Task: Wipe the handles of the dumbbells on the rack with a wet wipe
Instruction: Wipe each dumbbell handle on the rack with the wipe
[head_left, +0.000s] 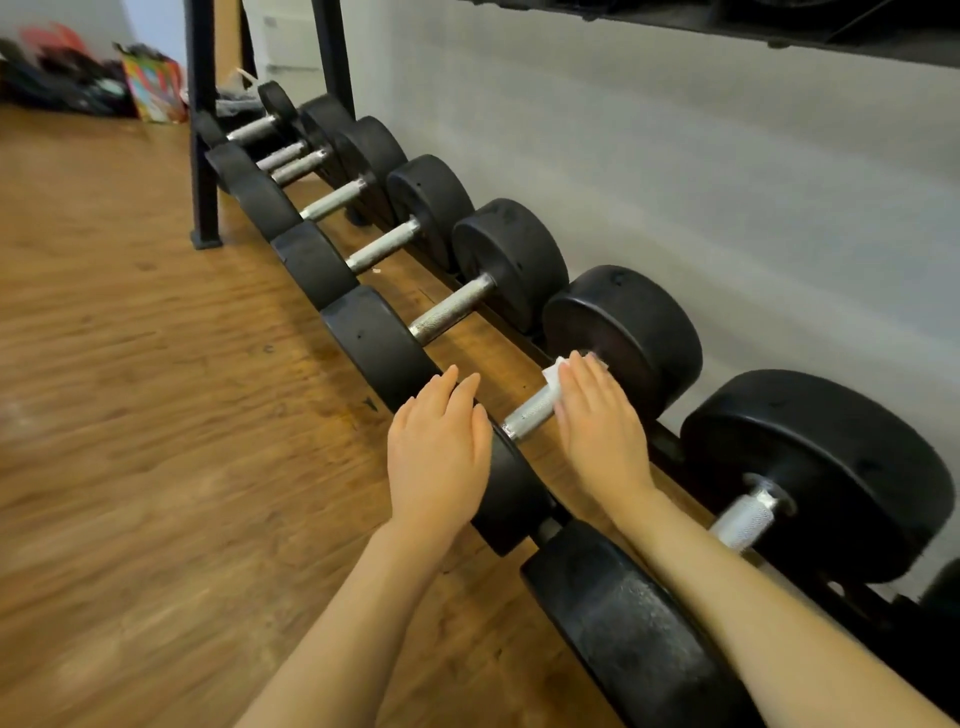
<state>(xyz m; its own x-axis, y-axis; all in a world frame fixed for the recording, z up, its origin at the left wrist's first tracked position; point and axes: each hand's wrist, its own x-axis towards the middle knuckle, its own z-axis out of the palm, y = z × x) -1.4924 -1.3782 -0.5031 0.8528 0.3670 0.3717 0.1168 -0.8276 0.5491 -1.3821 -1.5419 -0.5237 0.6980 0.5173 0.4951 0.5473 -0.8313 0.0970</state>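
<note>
Several black dumbbells with knurled silver handles lie in a row on a low rack (670, 452) along the wall. My right hand (602, 421) lies over the handle (530, 413) of the second-nearest dumbbell, pressing a white wet wipe (555, 375) onto it; the wipe pokes out beyond my fingertips. Whether the fingers curl under the handle is hidden. My left hand (439, 449) rests flat with straight fingers on that dumbbell's near black head (511, 493). The nearest dumbbell's handle (744, 519) shows to the right of my right forearm.
A black rack upright (203, 156) stands on the wooden floor (156, 415) at the far end. An upper shelf (779, 26) overhangs at top right. Bags and coloured items (150, 83) sit on the floor at the far left. A grey wall runs behind the rack.
</note>
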